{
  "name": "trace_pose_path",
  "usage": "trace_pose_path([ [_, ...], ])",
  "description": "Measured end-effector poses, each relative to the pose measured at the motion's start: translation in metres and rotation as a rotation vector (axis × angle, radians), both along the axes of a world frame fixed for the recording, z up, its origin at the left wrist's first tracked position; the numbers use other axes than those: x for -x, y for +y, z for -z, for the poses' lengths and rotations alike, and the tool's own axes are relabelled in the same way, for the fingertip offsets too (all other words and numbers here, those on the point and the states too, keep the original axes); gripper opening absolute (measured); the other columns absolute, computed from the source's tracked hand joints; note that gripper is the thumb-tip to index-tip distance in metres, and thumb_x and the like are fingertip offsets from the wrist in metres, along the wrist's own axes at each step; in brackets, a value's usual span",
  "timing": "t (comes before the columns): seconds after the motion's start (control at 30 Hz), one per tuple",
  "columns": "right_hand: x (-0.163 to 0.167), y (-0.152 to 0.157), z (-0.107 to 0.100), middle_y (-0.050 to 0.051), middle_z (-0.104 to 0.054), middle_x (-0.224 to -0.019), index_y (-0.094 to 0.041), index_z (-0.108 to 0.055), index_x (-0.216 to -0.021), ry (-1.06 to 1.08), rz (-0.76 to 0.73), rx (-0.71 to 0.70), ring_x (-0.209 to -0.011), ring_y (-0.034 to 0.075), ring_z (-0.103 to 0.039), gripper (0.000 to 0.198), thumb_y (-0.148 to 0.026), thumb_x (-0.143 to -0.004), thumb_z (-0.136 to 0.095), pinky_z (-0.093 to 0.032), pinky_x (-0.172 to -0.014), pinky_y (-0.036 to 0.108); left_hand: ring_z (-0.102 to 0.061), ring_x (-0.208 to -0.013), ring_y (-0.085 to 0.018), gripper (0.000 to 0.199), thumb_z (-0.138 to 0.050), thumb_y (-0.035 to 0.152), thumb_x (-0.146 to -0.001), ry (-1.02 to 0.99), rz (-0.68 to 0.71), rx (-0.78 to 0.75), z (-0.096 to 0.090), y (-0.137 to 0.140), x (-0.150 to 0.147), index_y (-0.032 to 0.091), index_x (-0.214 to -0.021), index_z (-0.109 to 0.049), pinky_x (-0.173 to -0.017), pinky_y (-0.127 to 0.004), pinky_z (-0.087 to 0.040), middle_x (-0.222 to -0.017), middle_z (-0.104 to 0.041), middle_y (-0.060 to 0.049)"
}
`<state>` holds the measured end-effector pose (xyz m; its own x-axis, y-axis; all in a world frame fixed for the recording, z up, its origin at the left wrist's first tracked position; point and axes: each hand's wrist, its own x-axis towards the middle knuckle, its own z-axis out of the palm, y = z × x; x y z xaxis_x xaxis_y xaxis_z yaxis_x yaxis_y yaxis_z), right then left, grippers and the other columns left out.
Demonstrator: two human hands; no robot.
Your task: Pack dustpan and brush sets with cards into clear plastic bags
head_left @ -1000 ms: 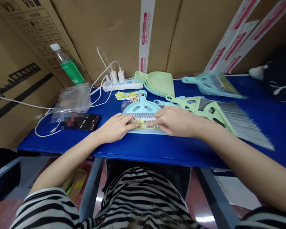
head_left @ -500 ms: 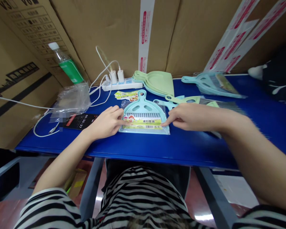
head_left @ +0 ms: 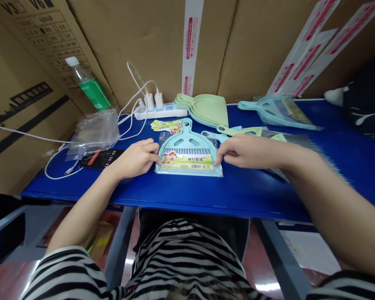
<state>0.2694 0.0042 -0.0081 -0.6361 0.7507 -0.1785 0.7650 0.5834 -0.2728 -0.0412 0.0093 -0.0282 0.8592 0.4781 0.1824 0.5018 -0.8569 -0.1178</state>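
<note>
A light-blue dustpan [head_left: 186,132] lies flat on the table in a clear plastic bag, its handle pointing away from me. Grey brush bristles [head_left: 190,151] and a yellow-green printed label [head_left: 187,161] show inside the bag. At its left edge, my left hand [head_left: 140,157] is closed, fingers curled, the tips on the bag beside the label. My right hand [head_left: 242,152] is closed at the right edge, thumb and forefinger against the bag and the other fingers folded under. Whether the fingertips pinch the film or only press on it is hard to see.
Green and blue dustpans [head_left: 206,108] are stacked behind. Loose brushes [head_left: 246,131] lie partly under my right arm. A bagged blue dustpan [head_left: 278,110] is back right. Spare labels [head_left: 167,125], a power strip [head_left: 162,111], a phone [head_left: 100,159], crumpled bags [head_left: 95,129] and a bottle [head_left: 92,89] sit leftward.
Both hands have slid outward from the label to the left and right edges of the bag. The label now shows flat and fully uncovered. The dustpan has stayed about where it was.
</note>
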Motion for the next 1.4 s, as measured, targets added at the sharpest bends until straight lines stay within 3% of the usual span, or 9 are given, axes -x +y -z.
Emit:
trace_pose_path([
  [0.23,0.002,-0.002,0.005,-0.001,-0.071,-0.065,-0.024,-0.077,-0.079,0.064,-0.034,-0.037,-0.055,0.013,-0.058,0.037,-0.009,-0.072,-0.044,-0.04,-0.055,0.025,-0.05,-0.073,-0.017,0.032,-0.043,0.009,-0.086,-0.047,0.01,-0.021,0.002,-0.006,-0.003,0.017,-0.082,-0.074,-0.066,-0.03,-0.047,-0.082,-0.062,-0.006],
  [0.43,0.007,-0.002,0.006,0.001,-0.072,-0.069,-0.022,-0.075,-0.075,0.059,0.007,-0.004,-0.057,0.014,-0.059,0.034,-0.009,-0.074,-0.043,-0.042,-0.062,0.027,-0.051,-0.08,-0.021,0.027,-0.046,0.015,-0.087,-0.039,0.069,-0.146,0.006,-0.013,-0.009,0.016,-0.08,-0.072,-0.073,-0.035,-0.048,-0.091,-0.069,-0.008],
  [0.57,0.007,0.0,0.007,0.001,-0.072,-0.069,-0.022,-0.074,-0.076,0.053,-0.001,0.004,-0.058,0.014,-0.06,0.035,-0.01,-0.075,-0.042,-0.042,-0.063,0.028,-0.051,-0.078,-0.021,0.027,-0.044,0.014,-0.088,0.012,0.073,-0.191,0.009,-0.014,-0.013,0.016,-0.079,-0.069,-0.071,-0.034,-0.045,-0.08,-0.069,-0.006],
  [0.83,0.011,-0.001,0.015,0.004,-0.069,-0.07,-0.021,-0.066,-0.067,0.036,-0.181,-0.183,-0.062,0.015,-0.058,0.028,-0.012,-0.078,-0.042,-0.039,-0.06,0.028,-0.053,-0.075,-0.018,0.032,-0.04,0.016,-0.096,0.094,0.071,-0.237,0.014,-0.012,-0.015,0.018,-0.111,-0.068,-0.069,-0.03,-0.042,-0.08,-0.064,-0.005],
  [0.93,0.017,-0.003,0.018,0.005,-0.072,-0.076,-0.02,-0.069,-0.075,0.061,-0.224,-0.236,-0.068,0.017,-0.061,0.03,-0.012,-0.081,-0.041,-0.04,-0.063,0.03,-0.053,-0.076,-0.019,0.035,-0.04,0.018,-0.098,0.135,0.064,-0.243,0.016,-0.012,-0.016,0.02,-0.122,-0.065,-0.069,-0.03,-0.042,-0.08,-0.062,-0.005],
  [1.07,0.025,-0.006,0.026,0.008,-0.075,-0.095,-0.019,-0.073,-0.107,0.137,-0.256,-0.276,-0.08,0.019,-0.064,0.039,-0.012,-0.086,-0.04,-0.043,-0.07,0.031,-0.053,-0.081,-0.019,0.039,-0.042,0.019,-0.098,0.199,0.028,-0.22,0.017,-0.013,-0.018,0.023,-0.133,-0.059,-0.074,-0.03,-0.043,-0.085,-0.063,-0.005],
  [1.13,0.028,-0.008,0.029,0.009,-0.075,-0.093,-0.018,-0.072,-0.115,0.131,-0.27,-0.296,-0.08,0.02,-0.062,0.043,-0.01,-0.087,-0.041,-0.042,-0.071,0.032,-0.053,-0.082,-0.019,0.04,-0.044,0.02,-0.098,0.219,0.01,-0.211,0.018,-0.013,-0.02,0.024,-0.135,-0.057,-0.076,-0.03,-0.044,-0.087,-0.062,-0.006],
  [1.4,0.031,-0.007,0.032,0.008,-0.07,-0.078,-0.019,-0.075,-0.108,0.106,-0.336,-0.397,-0.076,0.022,-0.052,0.039,-0.008,-0.086,-0.045,-0.039,-0.071,0.034,-0.054,-0.086,-0.02,0.042,-0.045,0.019,-0.098,0.242,-0.005,-0.2,0.02,-0.013,-0.023,0.024,-0.138,-0.055,-0.079,-0.03,-0.045,-0.088,-0.062,-0.006],
])
